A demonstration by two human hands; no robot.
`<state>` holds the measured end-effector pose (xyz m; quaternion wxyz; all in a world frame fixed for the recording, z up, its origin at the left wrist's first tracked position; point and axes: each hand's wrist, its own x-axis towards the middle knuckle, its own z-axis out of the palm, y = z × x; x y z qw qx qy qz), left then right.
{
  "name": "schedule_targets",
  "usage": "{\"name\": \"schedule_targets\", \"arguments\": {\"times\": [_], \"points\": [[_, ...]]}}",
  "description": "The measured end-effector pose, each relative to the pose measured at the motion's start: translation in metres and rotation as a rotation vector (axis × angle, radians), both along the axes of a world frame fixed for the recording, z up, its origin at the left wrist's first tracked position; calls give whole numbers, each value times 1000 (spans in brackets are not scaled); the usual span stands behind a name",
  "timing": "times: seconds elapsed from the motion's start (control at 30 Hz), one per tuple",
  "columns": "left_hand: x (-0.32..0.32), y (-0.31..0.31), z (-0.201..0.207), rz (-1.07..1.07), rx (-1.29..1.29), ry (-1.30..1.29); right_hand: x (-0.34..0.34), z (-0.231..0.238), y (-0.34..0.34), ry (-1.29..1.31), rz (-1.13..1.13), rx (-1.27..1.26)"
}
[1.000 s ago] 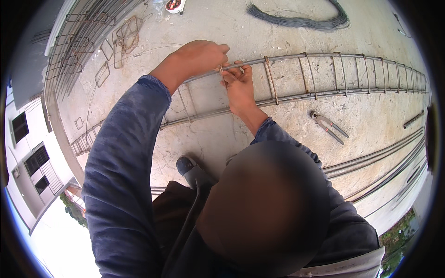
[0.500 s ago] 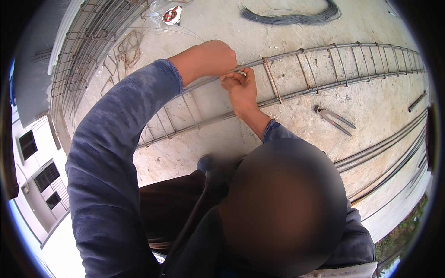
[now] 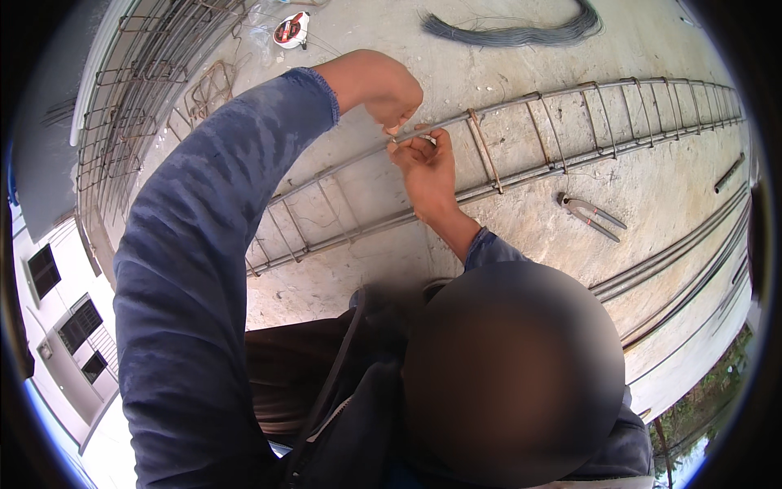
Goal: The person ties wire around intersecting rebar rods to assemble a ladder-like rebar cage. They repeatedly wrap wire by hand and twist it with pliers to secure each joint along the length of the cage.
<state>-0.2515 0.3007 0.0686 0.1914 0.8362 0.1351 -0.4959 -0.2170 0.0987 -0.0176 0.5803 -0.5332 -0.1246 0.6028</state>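
Observation:
A long ladder-like steel rebar cage (image 3: 484,151) lies across the concrete, its cross ties rusty brown. My left hand (image 3: 389,88) bends down from above onto the cage's far bar, fingers curled and closed at the tips. Just below it, my right hand (image 3: 428,173) comes up from the near side, with thumb and fingers pinched against the same bar. The two sets of fingertips almost meet. Whatever thin thing they pinch is too small to make out. Steel pincers (image 3: 578,210) with slightly parted handles rest on the ground to the right of my right hand.
A bundle of thin dark wire (image 3: 513,37) lies beyond the cage. Near a red and white tape measure (image 3: 292,30) are more rebar frames (image 3: 122,106), stacked at the left. Loose steel bars (image 3: 676,262) stretch along the right. A blurred round shape (image 3: 513,375) covers the lower middle.
My left wrist has risen and bent, so its fingers now point down at the bar. My right hand stays at nearly the same spot. The whole view has shifted slightly.

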Motion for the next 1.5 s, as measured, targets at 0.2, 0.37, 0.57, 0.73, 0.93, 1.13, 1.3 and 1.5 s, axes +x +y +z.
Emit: {"name": "schedule_targets", "arguments": {"times": [0.2, 0.37, 0.57, 0.73, 0.93, 1.13, 1.3, 1.5], "points": [[3, 5, 1, 9, -70, 37, -3, -6, 2, -73, -16, 10], [-7, 16, -16, 176, -212, -38, -9, -6, 4, -44, -45, 26], [-72, 8, -49, 789, -381, -273, -9, -9, 6, -110, -52, 14], [-130, -67, -74, 1275, -310, -606, -7, -3, 4, -139, -17, -24], [-111, -92, -8, 656, 200, -666, 0, -4, 2, -163, -19, 0], [-68, -70, 27, 162, 261, -515, 0, -3, 1, -208, 19, 13], [-40, -17, 6, 255, 19, -448, -3, 1, 3, -188, 17, 35], [-89, -19, -21, 709, -116, -443, 22, 31, -17, -175, 232, -129]]}}
